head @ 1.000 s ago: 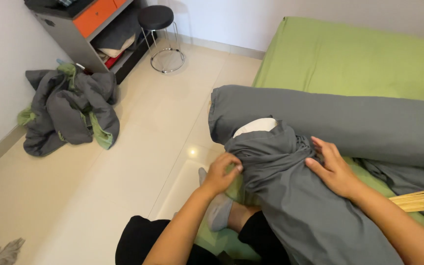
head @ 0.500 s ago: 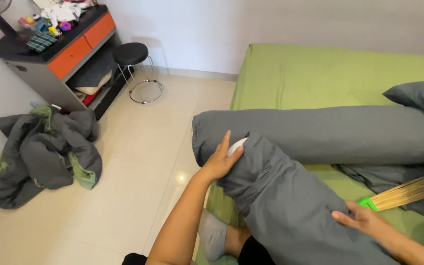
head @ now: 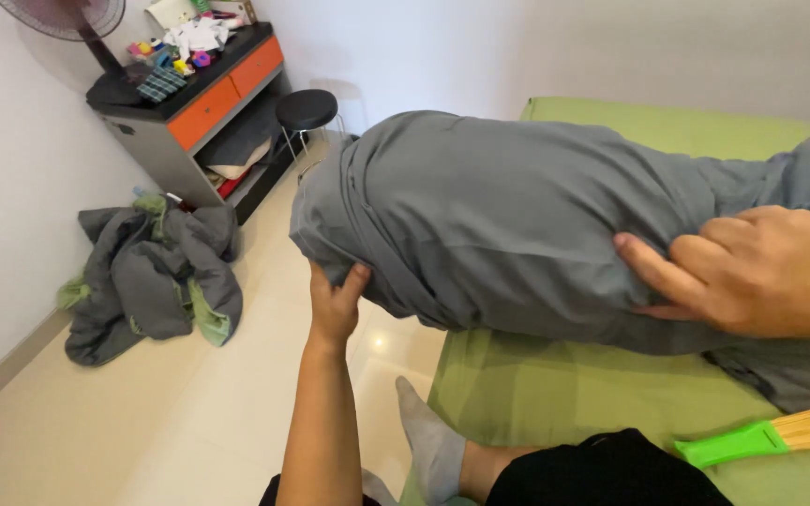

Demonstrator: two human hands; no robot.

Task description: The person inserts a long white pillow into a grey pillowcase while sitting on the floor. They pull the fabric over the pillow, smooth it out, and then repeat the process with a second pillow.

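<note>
While the green bed [head: 611, 394] fills the right side of the view from the far wall to the near edge, a long grey bolster pillow in its grey cover [head: 499, 225] is held up above the bed's left edge, its closed end sticking out over the pale tiled floor [head: 142, 422]; the other end runs off to the right, where more loose grey cloth lies on the bed; the left hand [head: 335, 305] reaches up from below and is clamped on the cover's lower corner at the overhanging end, thumb and fingers pinching a fold of the fabric; the right hand [head: 752, 272] lies on the side of the bolster near the right edge of the view, fingers together and bent, pressing into the cloth, though whether they pinch it or only press cannot be told; on the floor by the left wall lies a crumpled heap of grey bedding with green trim [head: 147, 281], well apart from the bed; behind it, in the far left corner, stands a grey cabinet with orange drawers [head: 194, 117], small oddments piled on its top; just beside the cabinet stands a black round stool [head: 307, 108]; a sock-clad foot [head: 428, 440] rests on the floor at the bed's near left edge; near the bed's near right corner lies a straw hand broom with a green handle [head: 761, 436].
</note>
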